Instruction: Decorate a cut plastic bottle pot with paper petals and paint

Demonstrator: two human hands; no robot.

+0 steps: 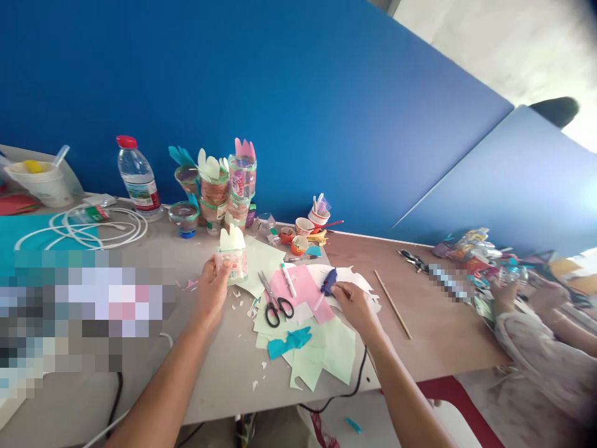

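My left hand (212, 289) is closed around a short clear plastic cup (237, 264) with pale paper petals standing up from its rim. The cup is held above the table, left of the scissors. My right hand (352, 302) has its fingertips pinched at a small blue glue gun (329, 281) over white paper scraps. A translucent stick shows by the gun. Between my hands lie black-handled scissors (278, 305), a white marker (288, 280) with a green cap, and a pink paper sheet (303, 283). Nearer me are a cut blue paper piece (290, 342) and pale green sheets (321, 351).
Decorated plastic cups (214, 186) stand stacked against the blue partition, beside a red-capped water bottle (137, 177). A white cable (84, 224) lies coiled at left. Paper cups (305, 225) stand at the back, and a wooden stick (392, 305) lies at right. Another person's hands (506, 295) work far right.
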